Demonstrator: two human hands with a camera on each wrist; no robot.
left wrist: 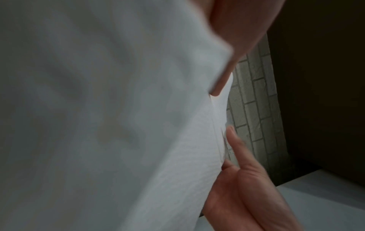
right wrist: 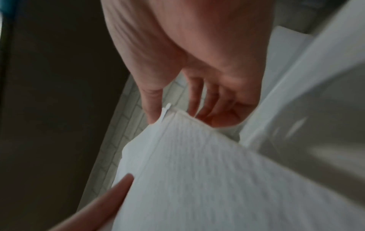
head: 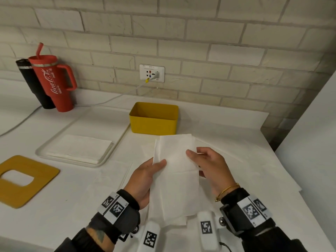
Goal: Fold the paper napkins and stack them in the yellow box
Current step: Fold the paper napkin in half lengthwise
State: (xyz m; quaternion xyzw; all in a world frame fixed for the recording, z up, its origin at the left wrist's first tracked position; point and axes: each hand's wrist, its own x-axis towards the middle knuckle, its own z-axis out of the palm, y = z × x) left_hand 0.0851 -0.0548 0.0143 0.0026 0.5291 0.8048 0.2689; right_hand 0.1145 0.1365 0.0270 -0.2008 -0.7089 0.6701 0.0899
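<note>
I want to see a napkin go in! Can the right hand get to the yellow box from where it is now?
Probably yes. The yellow box sits open-topped just beyond the right hand, with nothing between them. But that hand and the left hand both hold the napkin, not yet fully folded.

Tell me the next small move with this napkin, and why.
Probably bring the two side edges together to finish the fold. The napkin is held up off the counter between the left hand and the right hand, only partly folded, and the yellow box looks empty.
</note>
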